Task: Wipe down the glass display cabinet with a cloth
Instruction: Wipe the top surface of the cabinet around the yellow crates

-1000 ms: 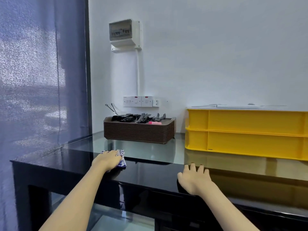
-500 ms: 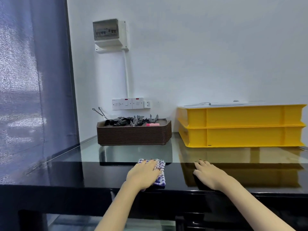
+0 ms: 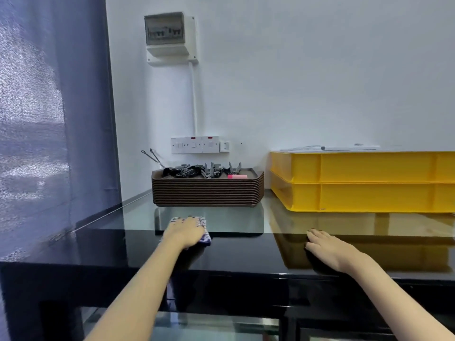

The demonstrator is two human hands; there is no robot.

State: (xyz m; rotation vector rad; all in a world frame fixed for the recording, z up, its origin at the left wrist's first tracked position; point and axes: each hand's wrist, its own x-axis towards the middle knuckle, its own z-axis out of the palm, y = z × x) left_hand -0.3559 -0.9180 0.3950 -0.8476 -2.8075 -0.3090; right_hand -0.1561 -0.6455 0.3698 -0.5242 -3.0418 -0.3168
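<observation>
The glass display cabinet (image 3: 246,252) has a glossy black front band and a clear glass top. A blue-and-white patterned cloth (image 3: 205,236) lies on the top, near the line where black meets clear glass. My left hand (image 3: 184,232) lies flat on the cloth and presses it down, covering most of it. My right hand (image 3: 327,249) rests palm down on the black band, fingers straight, holding nothing.
A stack of brown trays (image 3: 208,193) with black tongs and a pink item stands at the back. Two stacked yellow crates (image 3: 364,182) stand at the back right. A dark curtain (image 3: 49,119) hangs on the left. Wall sockets (image 3: 195,144) are behind the trays.
My left hand slid the cloth to the right along the top, then a little farther back. My right hand stayed flat on the black band.
</observation>
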